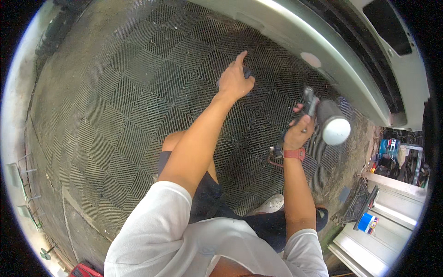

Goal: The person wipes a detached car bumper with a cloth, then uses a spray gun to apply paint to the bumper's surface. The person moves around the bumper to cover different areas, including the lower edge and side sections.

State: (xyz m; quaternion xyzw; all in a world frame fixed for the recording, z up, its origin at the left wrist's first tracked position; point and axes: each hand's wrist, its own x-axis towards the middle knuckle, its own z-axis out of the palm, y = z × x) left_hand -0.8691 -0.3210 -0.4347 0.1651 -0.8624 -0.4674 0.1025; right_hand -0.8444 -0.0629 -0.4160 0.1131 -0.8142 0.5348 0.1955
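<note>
My right hand point(297, 134), with a red watch on its wrist, is wrapped round the grip of a spray gun point(310, 101). A grey cup with a white end point(336, 131) is attached to the gun, blurred by motion. A hose fitting point(276, 152) shows below that hand. My left hand point(236, 81) reaches forward with one finger stretched out. A dark blue-grey, cloth-like thing point(248, 73) peeks out on both sides of its palm; the other fingers are partly hidden. Beyond both hands runs a silver-grey car body panel point(286, 32) with a pale pinkish patch point(311, 59).
Patterned dark rubber matting point(138, 92) covers the ground. At the right, white slatted boards point(392, 203) carry a blue tin point(368, 223). Another blue can point(389, 147) stands among clutter farther back. A red item point(85, 270) lies at the lower left.
</note>
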